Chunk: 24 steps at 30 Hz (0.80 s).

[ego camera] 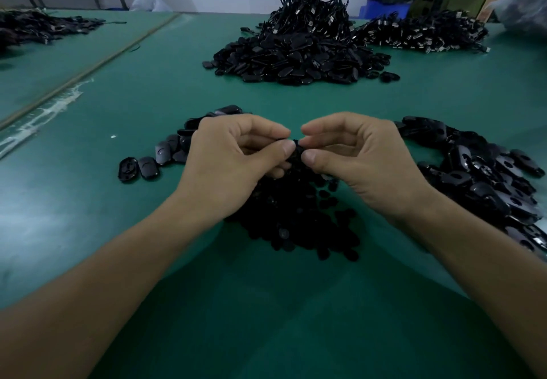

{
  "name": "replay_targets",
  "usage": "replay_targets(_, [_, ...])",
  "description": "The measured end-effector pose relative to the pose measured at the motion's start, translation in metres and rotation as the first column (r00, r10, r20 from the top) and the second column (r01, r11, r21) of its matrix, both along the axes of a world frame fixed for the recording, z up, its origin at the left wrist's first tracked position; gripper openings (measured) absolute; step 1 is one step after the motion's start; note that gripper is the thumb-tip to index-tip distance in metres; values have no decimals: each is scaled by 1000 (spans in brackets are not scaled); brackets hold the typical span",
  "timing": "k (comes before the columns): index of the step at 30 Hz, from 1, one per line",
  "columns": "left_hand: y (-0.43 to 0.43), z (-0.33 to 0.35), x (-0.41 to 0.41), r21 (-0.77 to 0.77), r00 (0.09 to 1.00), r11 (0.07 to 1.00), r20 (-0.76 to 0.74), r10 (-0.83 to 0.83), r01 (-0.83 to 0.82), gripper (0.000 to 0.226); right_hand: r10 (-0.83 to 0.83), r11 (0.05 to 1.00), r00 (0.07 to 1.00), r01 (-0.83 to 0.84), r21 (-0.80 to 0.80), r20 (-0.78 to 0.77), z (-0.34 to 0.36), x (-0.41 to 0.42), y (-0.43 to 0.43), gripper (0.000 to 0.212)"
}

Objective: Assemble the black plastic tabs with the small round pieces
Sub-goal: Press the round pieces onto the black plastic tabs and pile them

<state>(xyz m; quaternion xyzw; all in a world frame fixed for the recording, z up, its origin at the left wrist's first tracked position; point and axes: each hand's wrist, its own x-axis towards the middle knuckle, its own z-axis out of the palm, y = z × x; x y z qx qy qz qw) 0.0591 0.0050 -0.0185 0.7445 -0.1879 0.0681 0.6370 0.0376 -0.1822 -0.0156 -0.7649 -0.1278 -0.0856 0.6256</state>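
My left hand (233, 156) and my right hand (355, 156) meet above the green table, and both pinch one small black plastic piece (297, 153) between thumbs and fingertips. Most of that piece is hidden by my fingers, so I cannot tell whether it is a tab, a round piece or both. Directly below my hands lies a heap of small round black pieces (296, 221). A group of black oval tabs (165, 153) lies to the left behind my left hand. Another pile of black tabs (485, 177) spreads out to the right of my right hand.
A large mound of black tabs topped with looped cords (302, 47) sits farther back on the green table (133, 97). More cord bundles (420, 32) lie at the back right, and a dark pile (38, 26) at the back left. A blue bin (384, 5) stands beyond the table.
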Motion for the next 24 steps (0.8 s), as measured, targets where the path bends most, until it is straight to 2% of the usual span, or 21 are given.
replay_targets(3, [0,2,-1,-89,997,996,-69,-26,20,13,-25,997,999,23,-74,-29,-3,0,0,11])
replay_targets(6, [0,2,-2,-131,992,991,-113,-50,35,14,-28,999,999,26,-47,-45,-3,0,-1,6])
replay_targets(10, [1,1,-2,-76,988,995,-134,-77,67,16,-63,998,998,63,-22,-23,-3,2,-3,14])
replay_targets(15, [2,0,-1,-19,991,998,-115,-65,63,17,-88,993,996,87,-75,-6,-4,1,-4,16])
replay_targets(17, [2,-1,1,-26,995,999,-97,-28,26,18,-162,962,986,167,-217,40,-7,3,-7,14])
replay_targets(20, [4,-2,4,-36,996,998,-70,58,-60,18,-166,804,978,211,-556,130,-9,1,-10,12])
replay_targets(22, [5,-3,6,-48,994,994,-66,91,-94,17,-120,724,984,176,-666,130,-9,0,-11,13])
replay_targets(24, [6,-4,6,-56,992,992,-61,109,-112,18,-104,693,988,157,-703,118,-9,0,-11,13])
